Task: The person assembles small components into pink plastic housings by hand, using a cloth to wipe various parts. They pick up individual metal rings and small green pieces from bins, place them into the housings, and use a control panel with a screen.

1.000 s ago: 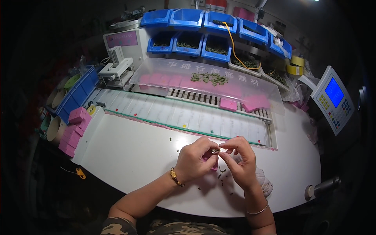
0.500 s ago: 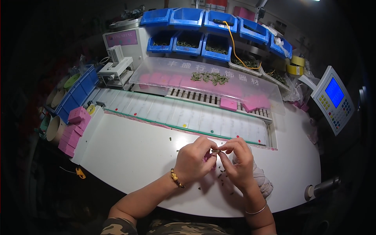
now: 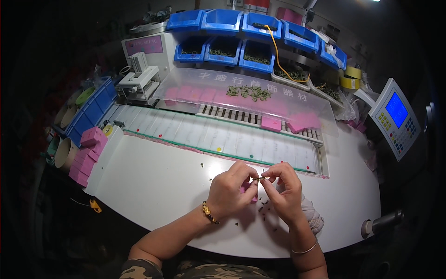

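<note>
Over the front of the white table [image 3: 153, 186], my left hand [image 3: 231, 189] pinches a thin, dark greenish piece [image 3: 259, 178] between thumb and fingers. My right hand [image 3: 284, 191] grips the other end of it with thumb and forefinger. The piece is too small for its kind to be told. A pink block [image 3: 254, 200] shows partly behind my left hand's fingers, and whether that hand also holds it is hidden. Several small dark green bits [image 3: 263, 208] lie scattered below the hands. Behind my right wrist rests a crumpled whitish cloth [image 3: 312, 215].
Beyond the hands runs a long sunken tray with white panels [image 3: 186, 135]. A clear cover [image 3: 186, 83] above it carries green pieces [image 3: 248, 93]. Blue bins [image 3: 257, 56] stand behind. A control panel [image 3: 397, 118] is at right, stacked pink blocks [image 3: 83, 165] at left.
My right hand has shifted slightly to the right, and more of the thin piece shows between the fingertips. My left hand has hardly moved.
</note>
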### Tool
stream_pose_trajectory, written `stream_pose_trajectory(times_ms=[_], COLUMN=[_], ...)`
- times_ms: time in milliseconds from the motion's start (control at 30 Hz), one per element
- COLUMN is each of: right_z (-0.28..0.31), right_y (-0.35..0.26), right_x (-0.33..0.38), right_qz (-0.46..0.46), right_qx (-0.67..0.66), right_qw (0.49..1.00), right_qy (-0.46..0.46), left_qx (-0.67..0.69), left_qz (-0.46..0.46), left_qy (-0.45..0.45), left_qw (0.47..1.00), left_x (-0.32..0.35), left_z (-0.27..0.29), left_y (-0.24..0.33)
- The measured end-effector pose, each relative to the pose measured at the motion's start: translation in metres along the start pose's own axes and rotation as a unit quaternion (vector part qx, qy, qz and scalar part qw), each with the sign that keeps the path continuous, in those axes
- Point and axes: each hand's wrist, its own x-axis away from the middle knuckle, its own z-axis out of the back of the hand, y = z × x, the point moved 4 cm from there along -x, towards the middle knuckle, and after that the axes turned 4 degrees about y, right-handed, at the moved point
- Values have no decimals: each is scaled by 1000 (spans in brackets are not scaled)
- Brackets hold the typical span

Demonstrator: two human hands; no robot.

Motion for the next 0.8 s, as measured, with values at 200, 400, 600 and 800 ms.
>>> stream_pose_trajectory(times_ms=[200, 400, 600, 800], right_z=[1, -7, -4, 1], right_y=[2, 22, 26, 12], right_x=[0, 11, 11, 7], right_qz=[-36, -171, -198, -139], right_qx=[-22, -185, -194, -41], right_qw=[999, 968, 961, 989], right_qy=[-13, -9, 18, 13], left_qx=[44, 148, 232, 335], left_qz=[37, 142, 233, 274], left_qy=[-16, -70, -110, -73], left_qw=[998, 976, 938, 898], left_x=[0, 7, 7, 8], left_z=[-1, -7, -9, -13], left_y=[0, -9, -11, -15])
